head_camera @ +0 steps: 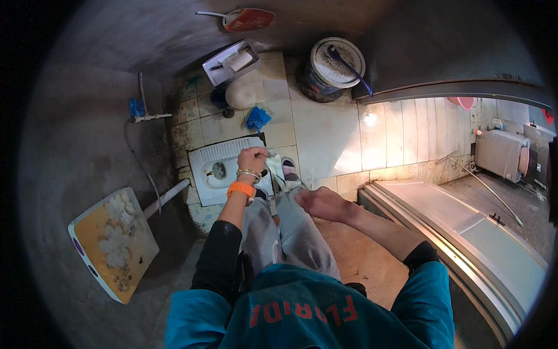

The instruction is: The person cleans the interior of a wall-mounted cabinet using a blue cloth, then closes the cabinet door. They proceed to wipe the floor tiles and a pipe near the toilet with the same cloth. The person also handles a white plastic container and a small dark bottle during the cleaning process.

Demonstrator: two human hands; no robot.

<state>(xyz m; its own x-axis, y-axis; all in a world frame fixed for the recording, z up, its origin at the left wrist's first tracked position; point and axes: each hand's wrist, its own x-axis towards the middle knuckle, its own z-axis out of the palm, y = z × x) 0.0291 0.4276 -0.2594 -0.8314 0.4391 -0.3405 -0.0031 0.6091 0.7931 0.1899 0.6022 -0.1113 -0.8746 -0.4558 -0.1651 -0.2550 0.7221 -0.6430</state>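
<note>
My left hand (253, 160), with an orange watch band and bracelets at its wrist, is closed on one end of a thin, pale, crumpled plastic bag (274, 165). The bag hangs between my hands, over my shoe and the right edge of the white squat toilet (202, 159). My right hand (317, 203) is closed near the bag's other end, in front of my grey trousers; whether it grips the bag is hard to tell. A grey round lump (219, 170) lies in the toilet's bowl. Crumpled blue plastic (258, 118) lies on the tiles beyond the toilet.
A lidded bucket (320, 72) with a blue-handled brush (348, 67) on top stands ahead. An open box (231, 63) rests by the far wall. At left are a flowered cistern (114, 245) and a white pipe (168, 198). A framed door (462, 227) lies at right.
</note>
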